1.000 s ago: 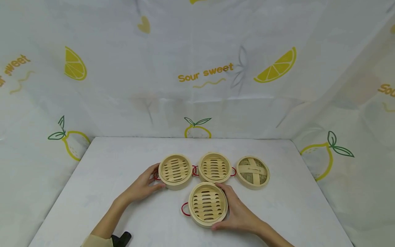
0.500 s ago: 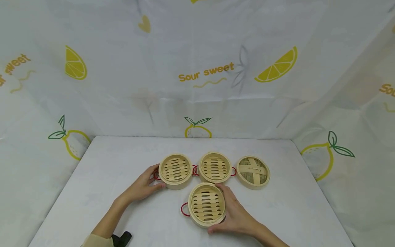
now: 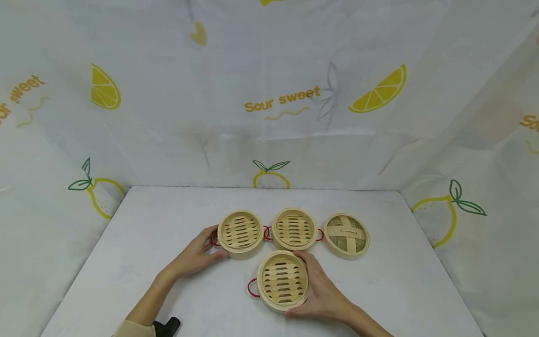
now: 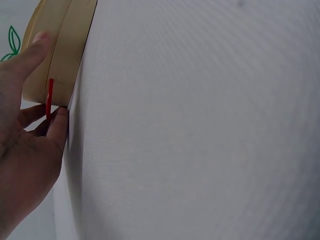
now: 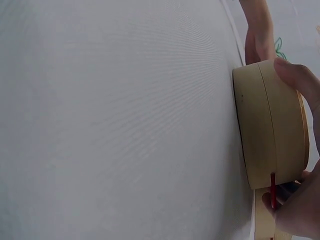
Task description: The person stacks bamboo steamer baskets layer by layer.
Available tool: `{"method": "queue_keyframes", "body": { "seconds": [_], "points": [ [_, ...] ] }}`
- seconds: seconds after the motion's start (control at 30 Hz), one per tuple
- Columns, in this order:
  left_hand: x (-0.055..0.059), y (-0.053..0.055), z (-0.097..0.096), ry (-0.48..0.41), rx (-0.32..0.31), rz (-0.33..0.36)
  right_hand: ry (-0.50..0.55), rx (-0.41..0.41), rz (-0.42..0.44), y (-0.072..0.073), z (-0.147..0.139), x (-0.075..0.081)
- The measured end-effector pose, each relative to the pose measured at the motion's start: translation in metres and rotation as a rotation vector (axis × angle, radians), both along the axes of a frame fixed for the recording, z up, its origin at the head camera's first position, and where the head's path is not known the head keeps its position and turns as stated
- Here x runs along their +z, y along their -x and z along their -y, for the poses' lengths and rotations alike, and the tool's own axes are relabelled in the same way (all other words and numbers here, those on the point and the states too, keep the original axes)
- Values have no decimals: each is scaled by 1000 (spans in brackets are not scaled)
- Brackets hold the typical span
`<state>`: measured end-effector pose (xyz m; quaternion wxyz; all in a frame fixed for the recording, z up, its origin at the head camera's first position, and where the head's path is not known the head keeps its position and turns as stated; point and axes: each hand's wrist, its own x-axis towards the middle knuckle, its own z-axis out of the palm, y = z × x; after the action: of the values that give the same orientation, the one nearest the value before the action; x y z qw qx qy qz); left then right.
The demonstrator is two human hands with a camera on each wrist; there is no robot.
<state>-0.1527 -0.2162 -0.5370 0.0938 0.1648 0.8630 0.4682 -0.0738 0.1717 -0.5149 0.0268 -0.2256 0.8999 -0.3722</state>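
Three round bamboo steamer baskets with slatted bottoms and red loop handles are on the table. My left hand holds the left steamer basket by its outer side; in the left wrist view the thumb lies on its wall and the fingers are by the red handle. My right hand grips the front steamer basket from the right, its thumb on the wall in the right wrist view. Behind it sits another steamer basket, untouched. The far fingers of both hands are partly hidden.
A bamboo steamer lid with crossed strips lies to the right of the back baskets. A white cloth covers the table, and a lemon-print curtain stands behind and at the sides. A black device is at the left wrist.
My right hand and the front steamer basket have shifted very slightly to the left. The left hand, the back baskets and the lid look unchanged.
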Motion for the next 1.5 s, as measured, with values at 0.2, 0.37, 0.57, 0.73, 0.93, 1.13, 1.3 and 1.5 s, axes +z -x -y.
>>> {"method": "queue_keyframes", "body": {
  "seconds": [0.2, 0.37, 0.57, 0.73, 0.93, 1.13, 1.3, 1.5],
  "points": [
    [-2, -1, 0, -8, -1, 9, 3, 42, -69, 0, -1, -4],
    [-2, -1, 0, -11, 3, 11, 5, 54, -98, -2, -3, -6],
    [-4, -1, 1, -25, 1, 5, 9, 54, -97, -3, -3, -4],
    [-5, -1, 1, -30, 5, -10, 30, 47, -55, -3, -3, 0],
    [-5, -1, 0, -23, 10, -11, 76, 46, -23, -1, -3, 11],
    [-3, -2, -1, -27, 13, 1, 112, 40, -41, 4, -4, 27],
    [-2, -2, -1, -30, 17, -4, 119, 43, -70, 9, -5, 36],
    [-2, -2, 0, -36, 19, -3, 121, 32, -96, 13, -3, 44]
  ]
}}
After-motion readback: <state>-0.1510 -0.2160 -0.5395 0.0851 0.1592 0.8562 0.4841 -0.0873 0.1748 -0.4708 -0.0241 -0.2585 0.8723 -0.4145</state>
